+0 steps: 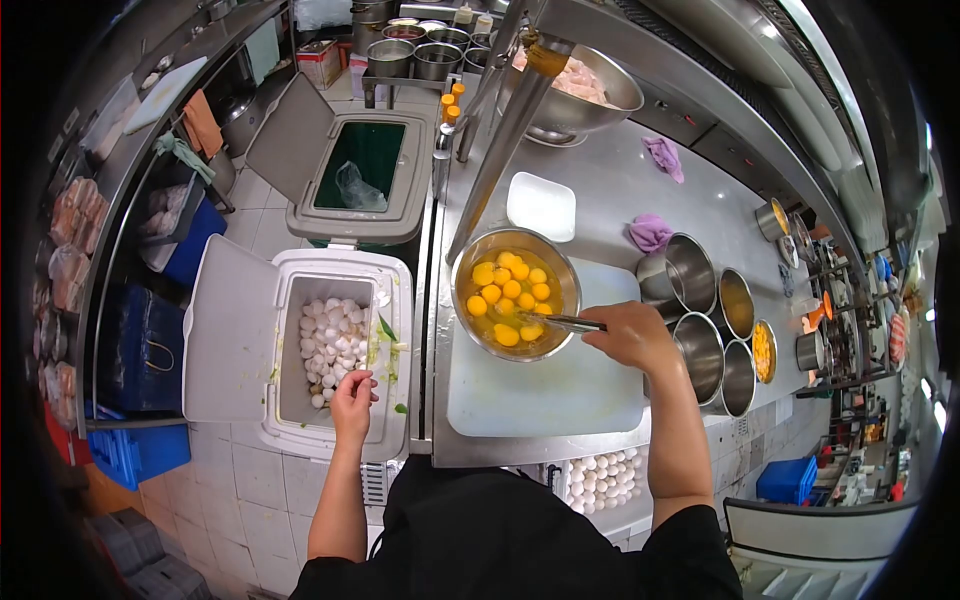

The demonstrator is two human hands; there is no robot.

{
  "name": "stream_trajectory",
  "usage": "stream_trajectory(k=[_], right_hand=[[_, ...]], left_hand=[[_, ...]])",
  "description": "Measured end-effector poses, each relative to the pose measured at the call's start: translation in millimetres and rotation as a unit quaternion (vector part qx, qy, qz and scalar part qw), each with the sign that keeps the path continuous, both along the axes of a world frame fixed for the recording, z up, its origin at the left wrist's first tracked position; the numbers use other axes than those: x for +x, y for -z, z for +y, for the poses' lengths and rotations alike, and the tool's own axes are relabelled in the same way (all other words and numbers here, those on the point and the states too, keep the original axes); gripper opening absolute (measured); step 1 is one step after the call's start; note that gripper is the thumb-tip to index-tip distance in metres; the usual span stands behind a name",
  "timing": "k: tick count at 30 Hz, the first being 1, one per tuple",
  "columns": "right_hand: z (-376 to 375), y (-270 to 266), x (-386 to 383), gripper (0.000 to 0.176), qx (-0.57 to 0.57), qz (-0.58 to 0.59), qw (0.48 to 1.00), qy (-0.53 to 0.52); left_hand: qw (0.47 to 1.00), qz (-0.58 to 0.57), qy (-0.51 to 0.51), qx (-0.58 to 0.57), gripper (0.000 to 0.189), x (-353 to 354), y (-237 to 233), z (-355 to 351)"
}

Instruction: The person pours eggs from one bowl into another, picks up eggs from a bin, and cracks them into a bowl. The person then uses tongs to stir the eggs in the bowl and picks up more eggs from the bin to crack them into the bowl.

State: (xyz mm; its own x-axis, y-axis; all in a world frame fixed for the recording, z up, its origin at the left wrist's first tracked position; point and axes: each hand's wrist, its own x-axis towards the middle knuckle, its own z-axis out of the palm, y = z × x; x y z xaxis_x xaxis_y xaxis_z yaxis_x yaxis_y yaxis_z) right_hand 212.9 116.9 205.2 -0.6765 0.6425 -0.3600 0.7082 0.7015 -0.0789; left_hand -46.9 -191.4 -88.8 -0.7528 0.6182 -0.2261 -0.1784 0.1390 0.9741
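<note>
My right hand [628, 335] is closed round the handle of a whisk [565, 322], whose far end dips into the egg yolks and whites [512, 290] in a steel bowl [570, 290]. The bowl stands on a pale cutting board [540, 400]. My left hand [353, 400] hovers over the near right part of an open white bin [395, 300] filled with eggshells [335, 340]. Its fingers are curled together, and whether anything is between them is too small to tell.
Several steel pots [700, 350] stand right of the board. A white tray [542, 206] and purple cloths [650, 232] lie behind the bowl. A large bowl of raw meat [575, 85] sits at the back. Beneath the table's front edge is a crate of eggs [603, 480].
</note>
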Motion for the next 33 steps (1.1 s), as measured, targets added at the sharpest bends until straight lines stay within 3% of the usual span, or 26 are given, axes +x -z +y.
stream_trajectory(k=[5,15,20,26,33], right_hand=[[3,-19,14,0.033,-0.038,0.113,0.993,0.02],[6,-37,20,0.035,-0.048,0.148,0.986,0.054],[11,-12,12,0.037,0.018,0.057,0.998,-0.015],[13,14,-9,0.038,0.051,-0.081,0.995,-0.027],[13,1,-9,0.039,0.008,-0.074,0.996,-0.046]], left_hand=[[1.0,0.001,0.005,-0.002,0.017,1,0,4],[1.0,-0.018,0.006,0.004,0.016,1,4,7],[1.0,-0.011,0.006,0.003,0.016,0,6,8],[1.0,-0.003,0.003,-0.002,0.017,-1,6,7],[1.0,0.0,-0.005,-0.007,0.017,-3,7,3]])
